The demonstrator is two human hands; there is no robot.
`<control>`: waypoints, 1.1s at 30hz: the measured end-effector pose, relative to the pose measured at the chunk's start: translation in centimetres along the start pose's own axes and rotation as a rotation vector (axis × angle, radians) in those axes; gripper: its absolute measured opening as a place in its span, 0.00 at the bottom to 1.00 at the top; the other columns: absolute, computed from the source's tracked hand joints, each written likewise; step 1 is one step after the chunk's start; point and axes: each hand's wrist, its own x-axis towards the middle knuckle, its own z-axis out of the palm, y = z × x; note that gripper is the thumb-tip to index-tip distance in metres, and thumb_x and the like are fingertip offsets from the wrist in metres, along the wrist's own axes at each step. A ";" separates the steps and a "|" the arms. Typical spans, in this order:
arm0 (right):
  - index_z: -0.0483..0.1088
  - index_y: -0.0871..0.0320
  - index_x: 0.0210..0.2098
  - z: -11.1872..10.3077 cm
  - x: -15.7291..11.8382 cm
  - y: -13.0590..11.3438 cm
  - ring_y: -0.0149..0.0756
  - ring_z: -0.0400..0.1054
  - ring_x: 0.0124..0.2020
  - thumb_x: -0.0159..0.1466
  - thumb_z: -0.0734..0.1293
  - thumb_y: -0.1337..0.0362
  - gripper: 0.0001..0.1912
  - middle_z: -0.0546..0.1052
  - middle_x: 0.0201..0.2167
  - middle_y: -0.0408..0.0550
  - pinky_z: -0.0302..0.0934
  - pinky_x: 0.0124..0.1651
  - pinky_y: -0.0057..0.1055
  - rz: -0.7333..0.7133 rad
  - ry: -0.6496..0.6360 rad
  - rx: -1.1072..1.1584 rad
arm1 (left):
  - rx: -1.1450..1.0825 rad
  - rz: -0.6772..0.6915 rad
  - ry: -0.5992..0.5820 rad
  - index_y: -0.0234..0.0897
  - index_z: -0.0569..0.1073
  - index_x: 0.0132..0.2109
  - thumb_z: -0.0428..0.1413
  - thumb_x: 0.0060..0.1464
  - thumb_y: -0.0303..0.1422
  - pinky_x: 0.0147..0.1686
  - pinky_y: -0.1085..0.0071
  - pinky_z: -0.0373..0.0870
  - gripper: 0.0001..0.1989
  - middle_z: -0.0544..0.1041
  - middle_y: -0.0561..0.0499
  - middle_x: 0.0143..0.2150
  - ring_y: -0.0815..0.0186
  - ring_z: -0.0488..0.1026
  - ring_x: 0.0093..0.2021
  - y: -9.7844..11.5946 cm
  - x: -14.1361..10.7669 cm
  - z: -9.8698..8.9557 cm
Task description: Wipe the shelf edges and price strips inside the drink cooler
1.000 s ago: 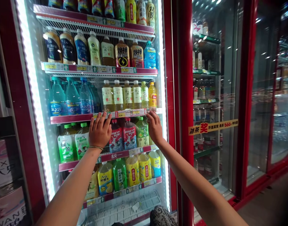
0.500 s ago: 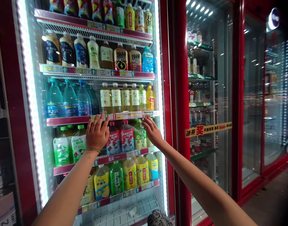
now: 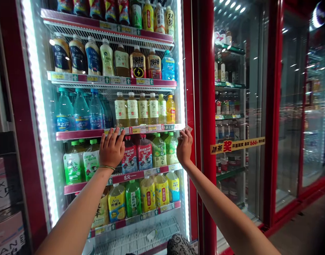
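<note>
My left hand (image 3: 111,148) lies with its fingers stretched out against the label strip of the middle shelf (image 3: 77,134); a thin band circles its wrist. At the right end of that strip, beside the lit door frame, my right hand (image 3: 185,147) is closed around a small pale piece of paper or cloth (image 3: 189,128); which of the two I cannot tell. Pale tea bottles (image 3: 132,109) stand just above the strip. Below, between my hands, are red-capped bottles (image 3: 129,156) and a green tea bottle (image 3: 159,152).
The lit drinks cooler (image 3: 40,106) holds several shelves of bottles, blue ones (image 3: 81,111) among them. A wire rack (image 3: 141,235) lies at its bottom. A red post (image 3: 208,106) and glass-fronted coolers (image 3: 254,106) stand on the right, boxes (image 3: 8,233) on the left.
My right hand has slid right along the label strip to the shelf's end, carrying the pale piece and uncovering more of the strip and green bottles. My left hand keeps its place on the strip.
</note>
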 end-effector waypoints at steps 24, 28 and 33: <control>0.69 0.59 0.64 4.0 0.1 -11.2 0.43 0.52 0.76 0.73 0.59 0.72 0.22 0.72 0.66 0.57 0.60 0.74 0.50 -0.393 -0.222 0.132 | -0.015 -0.055 -0.062 0.45 0.63 0.73 0.50 0.68 0.33 0.76 0.47 0.46 0.28 0.63 0.45 0.74 0.52 0.56 0.76 0.2 0.1 -0.3; 0.70 0.57 0.63 5.1 -0.3 -13.5 0.42 0.52 0.76 0.73 0.60 0.71 0.21 0.71 0.68 0.54 0.57 0.76 0.48 -0.480 -0.341 0.184 | -0.049 -0.087 -0.092 0.45 0.64 0.72 0.50 0.68 0.33 0.76 0.46 0.46 0.27 0.63 0.45 0.74 0.52 0.56 0.76 0.3 0.3 -0.5; 0.72 0.53 0.60 3.7 -1.1 -12.0 0.39 0.57 0.74 0.74 0.60 0.68 0.18 0.72 0.67 0.47 0.57 0.76 0.46 -0.654 -0.452 0.184 | -0.055 -0.084 -0.093 0.44 0.65 0.72 0.49 0.69 0.34 0.77 0.47 0.45 0.27 0.63 0.45 0.74 0.52 0.55 0.76 0.4 0.3 -0.6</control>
